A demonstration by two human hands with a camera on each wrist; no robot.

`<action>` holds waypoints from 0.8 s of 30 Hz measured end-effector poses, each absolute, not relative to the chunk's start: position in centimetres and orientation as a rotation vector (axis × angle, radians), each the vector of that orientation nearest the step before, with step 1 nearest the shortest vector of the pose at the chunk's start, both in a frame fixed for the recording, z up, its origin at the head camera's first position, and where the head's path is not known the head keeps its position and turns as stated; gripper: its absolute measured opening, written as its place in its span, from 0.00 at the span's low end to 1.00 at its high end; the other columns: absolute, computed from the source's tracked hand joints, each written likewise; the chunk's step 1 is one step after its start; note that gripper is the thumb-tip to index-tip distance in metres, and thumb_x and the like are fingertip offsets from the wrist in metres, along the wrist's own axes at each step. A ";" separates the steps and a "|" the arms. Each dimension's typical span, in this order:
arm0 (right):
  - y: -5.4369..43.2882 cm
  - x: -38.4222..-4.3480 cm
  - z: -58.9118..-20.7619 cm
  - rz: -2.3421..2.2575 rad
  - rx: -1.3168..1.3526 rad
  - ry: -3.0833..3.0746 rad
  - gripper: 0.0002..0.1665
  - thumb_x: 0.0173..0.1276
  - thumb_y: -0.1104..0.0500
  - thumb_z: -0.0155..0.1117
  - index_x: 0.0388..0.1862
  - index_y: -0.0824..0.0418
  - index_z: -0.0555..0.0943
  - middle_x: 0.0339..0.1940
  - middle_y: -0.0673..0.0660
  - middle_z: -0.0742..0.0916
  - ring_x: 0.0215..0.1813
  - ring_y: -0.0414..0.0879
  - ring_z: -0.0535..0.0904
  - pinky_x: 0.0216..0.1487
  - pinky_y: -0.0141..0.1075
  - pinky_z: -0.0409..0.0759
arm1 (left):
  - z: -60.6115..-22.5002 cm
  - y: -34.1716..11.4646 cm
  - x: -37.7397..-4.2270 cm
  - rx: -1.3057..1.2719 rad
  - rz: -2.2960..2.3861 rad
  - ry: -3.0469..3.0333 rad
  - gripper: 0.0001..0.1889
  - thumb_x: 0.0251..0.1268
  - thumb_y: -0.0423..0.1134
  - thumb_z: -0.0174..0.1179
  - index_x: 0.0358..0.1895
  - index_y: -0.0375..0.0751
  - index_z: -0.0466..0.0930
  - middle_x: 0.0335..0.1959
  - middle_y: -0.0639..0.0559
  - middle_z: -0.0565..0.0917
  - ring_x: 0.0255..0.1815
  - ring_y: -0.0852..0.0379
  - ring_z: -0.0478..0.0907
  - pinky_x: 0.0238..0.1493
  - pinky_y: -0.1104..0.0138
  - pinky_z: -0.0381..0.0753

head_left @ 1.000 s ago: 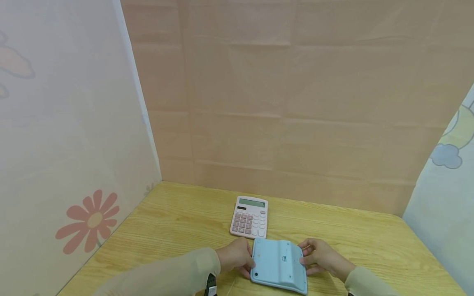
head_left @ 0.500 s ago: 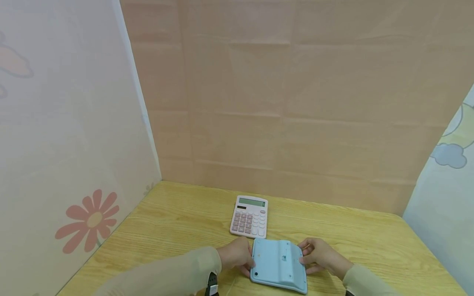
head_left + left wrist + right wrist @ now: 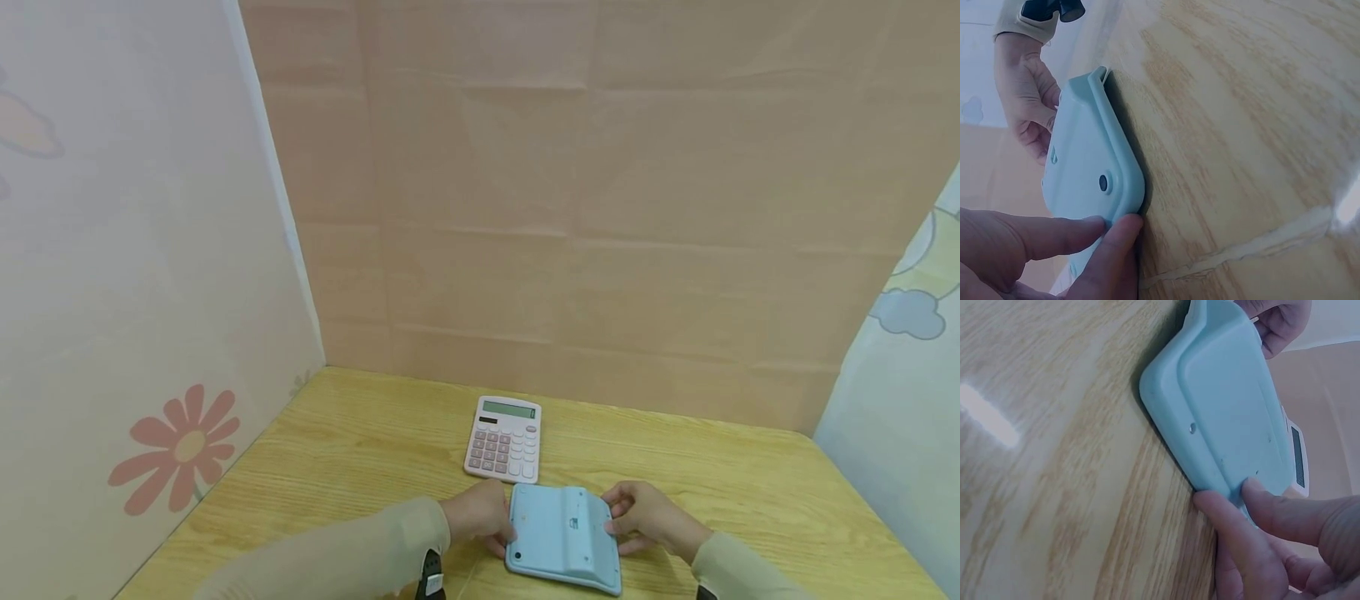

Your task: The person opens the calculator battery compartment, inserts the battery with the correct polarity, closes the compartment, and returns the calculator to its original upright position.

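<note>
A light blue calculator (image 3: 542,530) lies back side up near the front of the table, its raised wedge toward the right. My left hand (image 3: 480,512) pinches its left edge, thumb on the back and fingers at the side. At the opposite edge my right hand (image 3: 651,515) pinches it the same way. The left wrist view shows a dark round foot near a corner of the blue calculator (image 3: 1082,159). In the right wrist view a small screw hole shows on the calculator's back (image 3: 1229,394). Its keys and screen are hidden underneath.
Just behind the blue calculator, a pink calculator (image 3: 504,442) lies face up with 0 on its screen. The wooden table (image 3: 712,467) ends at a brown covered wall (image 3: 570,208). Printed panels stand at the left (image 3: 165,250) and right.
</note>
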State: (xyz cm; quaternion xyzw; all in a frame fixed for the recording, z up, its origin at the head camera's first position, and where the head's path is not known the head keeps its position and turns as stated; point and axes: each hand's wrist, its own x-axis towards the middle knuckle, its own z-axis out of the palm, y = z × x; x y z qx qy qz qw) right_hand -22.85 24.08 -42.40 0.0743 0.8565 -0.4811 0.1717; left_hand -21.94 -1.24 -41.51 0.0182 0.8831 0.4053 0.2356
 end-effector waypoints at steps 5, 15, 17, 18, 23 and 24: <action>24.1 -22.8 -42.3 -1.372 0.192 2.423 0.22 0.53 0.78 0.69 0.47 0.71 0.75 0.35 0.60 0.74 0.34 0.48 0.77 0.33 0.42 0.87 | -41.5 -1.3 -22.1 0.074 1.074 2.448 0.11 0.49 0.23 0.69 0.21 0.33 0.75 0.17 0.46 0.80 0.15 0.58 0.79 0.21 0.71 0.82; 24.0 -22.5 -42.3 -1.361 0.195 2.442 0.22 0.53 0.78 0.68 0.46 0.70 0.74 0.34 0.60 0.74 0.33 0.47 0.76 0.31 0.42 0.86 | -41.4 -1.3 -22.2 0.116 1.057 2.430 0.11 0.54 0.30 0.70 0.21 0.33 0.76 0.17 0.45 0.82 0.14 0.59 0.78 0.20 0.71 0.82; 24.0 -22.5 -42.3 -1.353 0.195 2.449 0.22 0.53 0.78 0.68 0.46 0.70 0.74 0.34 0.60 0.74 0.33 0.47 0.76 0.31 0.41 0.86 | -41.4 -1.2 -22.3 0.136 1.038 2.434 0.12 0.54 0.32 0.70 0.21 0.34 0.77 0.18 0.45 0.82 0.14 0.59 0.78 0.20 0.71 0.81; 24.0 -22.5 -42.3 -1.350 0.195 2.451 0.22 0.53 0.78 0.69 0.46 0.70 0.74 0.34 0.59 0.74 0.33 0.47 0.76 0.31 0.41 0.86 | -41.4 -1.2 -22.4 0.147 1.028 2.437 0.12 0.54 0.32 0.70 0.21 0.34 0.77 0.18 0.45 0.82 0.14 0.59 0.78 0.20 0.71 0.81; 23.9 -22.6 -42.4 -1.330 0.206 2.454 0.22 0.53 0.78 0.69 0.46 0.70 0.74 0.33 0.59 0.74 0.32 0.46 0.76 0.31 0.41 0.86 | -41.4 -1.0 -22.7 0.178 0.950 2.481 0.12 0.55 0.34 0.71 0.22 0.36 0.75 0.17 0.45 0.82 0.15 0.58 0.80 0.21 0.70 0.82; 23.8 -22.6 -42.3 -1.329 0.207 2.454 0.22 0.53 0.78 0.68 0.46 0.70 0.74 0.33 0.59 0.74 0.32 0.46 0.75 0.31 0.41 0.86 | -41.4 -0.9 -22.8 0.185 0.934 2.489 0.12 0.55 0.33 0.71 0.23 0.36 0.75 0.17 0.45 0.82 0.15 0.57 0.80 0.21 0.70 0.82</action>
